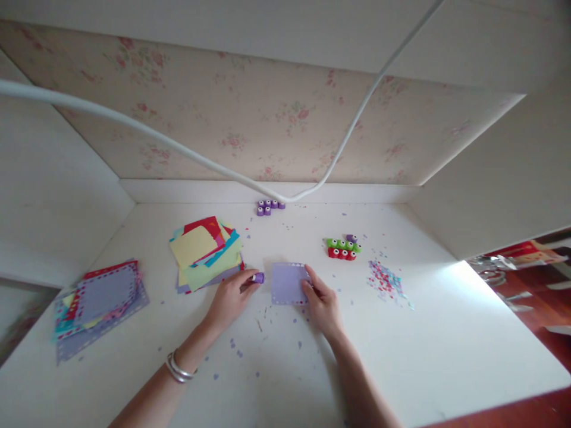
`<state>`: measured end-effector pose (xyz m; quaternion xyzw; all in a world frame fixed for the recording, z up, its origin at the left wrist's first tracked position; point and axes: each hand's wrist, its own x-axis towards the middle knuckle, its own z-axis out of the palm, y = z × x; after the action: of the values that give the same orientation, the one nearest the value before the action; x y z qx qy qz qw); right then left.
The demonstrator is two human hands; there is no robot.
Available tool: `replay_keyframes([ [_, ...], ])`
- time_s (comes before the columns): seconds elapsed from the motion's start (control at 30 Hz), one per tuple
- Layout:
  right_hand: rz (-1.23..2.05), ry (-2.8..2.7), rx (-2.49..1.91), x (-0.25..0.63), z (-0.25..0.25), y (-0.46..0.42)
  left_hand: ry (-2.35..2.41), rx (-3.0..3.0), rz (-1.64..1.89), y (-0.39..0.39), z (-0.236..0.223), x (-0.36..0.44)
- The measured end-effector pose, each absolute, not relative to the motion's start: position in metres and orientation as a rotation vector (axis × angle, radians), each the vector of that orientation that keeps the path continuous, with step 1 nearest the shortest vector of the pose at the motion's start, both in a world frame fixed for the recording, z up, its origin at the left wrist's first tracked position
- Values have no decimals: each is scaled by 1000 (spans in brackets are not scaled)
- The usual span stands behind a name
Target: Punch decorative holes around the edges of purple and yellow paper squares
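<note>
My left hand is closed around a small purple craft punch, just left of a lilac paper square. Punched holes run along the top and bottom edges of that square. With my right hand I pinch the paper's right edge, thumb on top and fingers partly hidden. The punch and the paper are a little apart. Beside my left hand lies a messy stack of coloured paper in yellow, red, blue and green.
Punched sheets are piled at the far left. Several purple punches stand at the back; green and red punches stand at right, near a heap of confetti. A white cable hangs in front. Lilac scraps dot the table.
</note>
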<state>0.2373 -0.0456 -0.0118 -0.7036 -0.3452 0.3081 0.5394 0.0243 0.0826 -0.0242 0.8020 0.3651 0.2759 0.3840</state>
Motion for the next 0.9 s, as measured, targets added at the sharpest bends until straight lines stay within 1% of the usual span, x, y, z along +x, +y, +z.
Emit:
replay_keyframes([
  [0.13, 751, -897, -1670, 233, -15, -43, 909, 2108, 753, 83, -22, 25],
  [0.33, 682, -991, -1752, 228, -14, -36, 879, 2138, 775, 82, -19, 26],
  [0.7, 555, -1181, -1787, 224, 9, -37, 864, 2187, 788, 80, -21, 25],
  [0.9, 568, -1139, -1841, 218, 24, -43, 865, 2185, 794, 78, -21, 26],
])
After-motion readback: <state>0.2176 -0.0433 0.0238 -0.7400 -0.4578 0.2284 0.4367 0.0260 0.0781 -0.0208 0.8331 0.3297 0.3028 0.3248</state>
